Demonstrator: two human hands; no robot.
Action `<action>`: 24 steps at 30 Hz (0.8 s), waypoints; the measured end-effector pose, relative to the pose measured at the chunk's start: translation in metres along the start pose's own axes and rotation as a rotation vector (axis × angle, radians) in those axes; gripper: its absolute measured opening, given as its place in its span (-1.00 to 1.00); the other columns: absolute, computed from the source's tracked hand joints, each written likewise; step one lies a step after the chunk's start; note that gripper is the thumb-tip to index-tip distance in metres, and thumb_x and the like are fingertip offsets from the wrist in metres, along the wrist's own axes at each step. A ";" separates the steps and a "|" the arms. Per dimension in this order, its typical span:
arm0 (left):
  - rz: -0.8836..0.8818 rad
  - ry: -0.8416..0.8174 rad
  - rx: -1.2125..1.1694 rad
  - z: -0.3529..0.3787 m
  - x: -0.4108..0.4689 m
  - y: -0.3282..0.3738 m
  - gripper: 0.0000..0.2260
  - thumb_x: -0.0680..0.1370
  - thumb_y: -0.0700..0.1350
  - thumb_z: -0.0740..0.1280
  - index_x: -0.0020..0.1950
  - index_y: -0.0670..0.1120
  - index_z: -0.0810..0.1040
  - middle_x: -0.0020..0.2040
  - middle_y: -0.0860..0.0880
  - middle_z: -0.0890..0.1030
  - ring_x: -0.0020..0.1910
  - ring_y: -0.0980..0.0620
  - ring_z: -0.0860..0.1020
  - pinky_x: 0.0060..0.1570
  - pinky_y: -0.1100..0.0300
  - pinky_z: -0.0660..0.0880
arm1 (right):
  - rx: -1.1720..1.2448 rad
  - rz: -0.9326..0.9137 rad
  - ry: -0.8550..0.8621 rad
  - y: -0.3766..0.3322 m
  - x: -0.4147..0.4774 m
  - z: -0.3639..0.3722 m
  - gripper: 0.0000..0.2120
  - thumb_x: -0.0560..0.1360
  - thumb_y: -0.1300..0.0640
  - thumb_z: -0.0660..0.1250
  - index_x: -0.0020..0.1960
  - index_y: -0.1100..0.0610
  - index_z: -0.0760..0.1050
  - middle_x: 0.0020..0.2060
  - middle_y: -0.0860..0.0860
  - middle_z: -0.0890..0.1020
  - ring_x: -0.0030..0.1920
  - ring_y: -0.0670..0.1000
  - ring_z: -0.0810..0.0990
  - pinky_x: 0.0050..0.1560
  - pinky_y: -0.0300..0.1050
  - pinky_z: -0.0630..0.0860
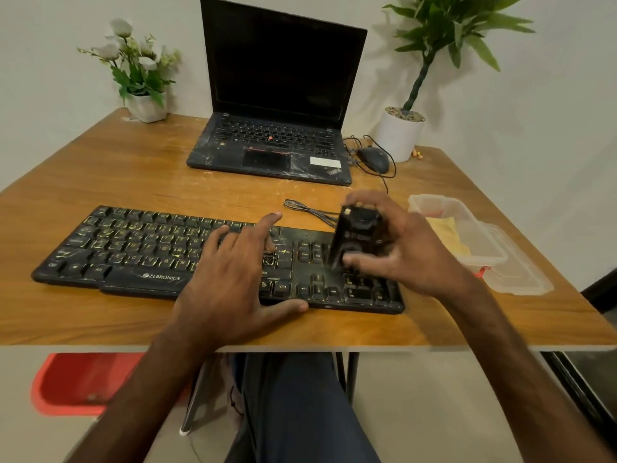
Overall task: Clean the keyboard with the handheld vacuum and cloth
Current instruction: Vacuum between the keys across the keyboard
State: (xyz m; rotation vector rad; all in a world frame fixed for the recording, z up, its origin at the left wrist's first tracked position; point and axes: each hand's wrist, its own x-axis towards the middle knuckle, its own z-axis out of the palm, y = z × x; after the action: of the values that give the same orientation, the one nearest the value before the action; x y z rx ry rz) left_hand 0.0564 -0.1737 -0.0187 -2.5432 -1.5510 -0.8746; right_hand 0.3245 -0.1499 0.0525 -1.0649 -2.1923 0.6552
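Black vacuum [359, 238] upright, right hand [407, 252] gripping it, left hand [230, 282] flat on keyboard [133, 248] lying left-right.

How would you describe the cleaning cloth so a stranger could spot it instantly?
Start at the wooden table and look right of the black keyboard. A clear plastic container sits there, and the cloth lies inside it. It is yellow, while its neighbours are black or clear.

One keyboard [133, 252], one laptop [277, 95], two plants [137, 68] [444, 31]
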 end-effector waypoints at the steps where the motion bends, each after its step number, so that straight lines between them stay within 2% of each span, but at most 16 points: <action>1: -0.003 -0.002 0.004 0.000 0.000 0.000 0.04 0.35 0.57 0.19 0.60 -0.05 0.00 0.16 0.01 0.52 0.15 -0.02 0.53 0.47 -0.10 0.16 | 0.057 0.006 -0.074 -0.003 -0.004 0.001 -0.37 0.41 0.19 0.55 0.36 -0.14 0.35 0.08 -0.13 0.61 0.08 -0.08 0.66 -0.08 -0.10 0.67; 3: -0.003 0.000 0.013 0.000 0.000 0.000 0.05 0.34 0.58 0.19 0.60 -0.05 0.00 0.16 0.00 0.53 0.15 -0.03 0.53 0.46 -0.08 0.16 | 0.070 0.000 -0.134 -0.007 -0.011 0.000 -0.36 0.41 0.18 0.54 0.37 -0.15 0.36 0.13 -0.12 0.59 0.10 -0.06 0.65 -0.07 -0.14 0.66; 8: -0.004 -0.006 0.015 0.001 0.000 0.000 0.05 0.34 0.59 0.17 0.60 -0.04 -0.01 0.16 0.01 0.52 0.15 -0.03 0.53 0.47 -0.10 0.16 | -0.105 0.102 0.178 0.011 -0.014 -0.016 -0.35 0.40 0.18 0.55 0.37 -0.12 0.35 0.07 -0.16 0.59 0.02 -0.10 0.67 -0.09 -0.22 0.65; 11: -0.010 -0.006 0.014 0.001 0.000 0.000 0.05 0.33 0.60 0.16 0.60 -0.03 -0.01 0.15 0.01 0.53 0.14 -0.03 0.54 0.47 -0.12 0.19 | 0.089 0.115 0.032 0.000 -0.032 -0.013 -0.35 0.38 0.20 0.56 0.36 -0.13 0.38 0.09 -0.13 0.60 0.06 -0.03 0.68 -0.12 -0.17 0.65; 13: -0.009 -0.004 0.017 0.001 0.001 -0.001 0.05 0.33 0.60 0.15 0.60 -0.04 0.00 0.15 0.00 0.54 0.14 -0.03 0.54 0.47 -0.15 0.23 | 0.106 0.105 -0.031 -0.004 -0.040 -0.011 -0.34 0.38 0.19 0.56 0.36 -0.15 0.38 0.10 -0.17 0.59 0.06 -0.04 0.68 -0.12 -0.16 0.66; 18: 0.010 -0.008 0.015 0.001 0.000 -0.002 0.05 0.35 0.59 0.14 0.61 -0.07 0.02 0.15 0.02 0.51 0.13 -0.01 0.52 0.46 -0.12 0.19 | -0.166 0.129 0.281 0.016 -0.028 -0.018 -0.36 0.40 0.20 0.55 0.37 -0.11 0.36 0.01 -0.30 0.53 0.01 -0.34 0.60 -0.13 -0.42 0.57; 22: 0.009 -0.003 0.018 0.002 0.000 -0.001 0.03 0.37 0.59 0.14 0.61 -0.06 0.01 0.13 0.05 0.48 0.12 0.02 0.51 0.47 -0.13 0.22 | -0.050 0.096 0.195 0.016 -0.017 -0.009 -0.36 0.41 0.21 0.55 0.38 -0.11 0.37 0.08 -0.17 0.59 0.02 -0.19 0.65 -0.10 -0.26 0.63; 24: 0.010 -0.007 0.029 0.002 0.000 -0.002 0.03 0.37 0.59 0.14 0.61 -0.06 0.01 0.13 0.06 0.47 0.11 0.02 0.50 0.47 -0.11 0.22 | -0.122 0.094 0.211 0.019 -0.007 -0.008 -0.37 0.42 0.18 0.54 0.38 -0.12 0.36 0.06 -0.12 0.61 -0.01 -0.17 0.66 -0.09 -0.21 0.66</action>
State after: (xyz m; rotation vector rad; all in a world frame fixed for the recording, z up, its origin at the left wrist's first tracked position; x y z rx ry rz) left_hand 0.0558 -0.1727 -0.0209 -2.5347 -1.5398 -0.8371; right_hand 0.3437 -0.1432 0.0437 -1.2461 -2.0306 0.4319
